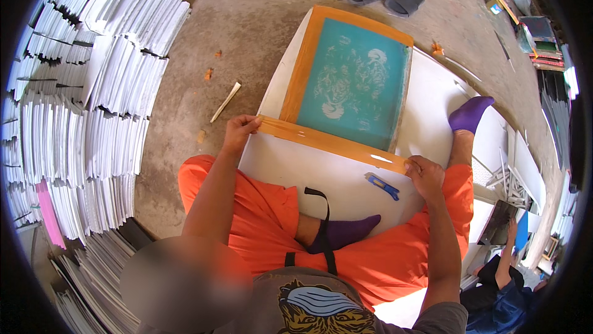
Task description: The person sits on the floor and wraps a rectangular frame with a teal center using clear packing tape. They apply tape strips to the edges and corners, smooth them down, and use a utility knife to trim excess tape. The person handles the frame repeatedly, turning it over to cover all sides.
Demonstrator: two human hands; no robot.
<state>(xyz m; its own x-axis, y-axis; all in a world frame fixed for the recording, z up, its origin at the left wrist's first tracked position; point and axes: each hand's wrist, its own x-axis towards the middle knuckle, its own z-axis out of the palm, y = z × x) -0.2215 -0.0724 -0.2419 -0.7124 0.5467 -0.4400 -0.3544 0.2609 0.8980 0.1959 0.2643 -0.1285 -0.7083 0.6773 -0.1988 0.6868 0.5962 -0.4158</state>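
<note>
Nearest: my R foot in purple sock (346, 233), tucked in front of me at the near edge of the white board (275, 160); blue cutter (383, 186) lying flat on same, toward R, just below the strip, untouched.

Grip: L hand (242, 131) pinching L end of orange-brown strip (330, 141) (looks like tape), thumb vs. fingers; R hand (425, 175) pinching R end likewise; strip spans betw. hands approx. straight, along near side of screen frame (301, 68), both ends running past its corners; stuck down or just held over, can't tell.

Step in hand, my judgement: lining strip up w/ frame's near edge; next move prob. calls for even tension at both ends, strip kept parallel, then pressing flat w/o creases.

Beyond: teal mesh (355, 84) w/ pale figures; farthest, dark sandals (404, 3) on concrete floor (247, 31).
</note>
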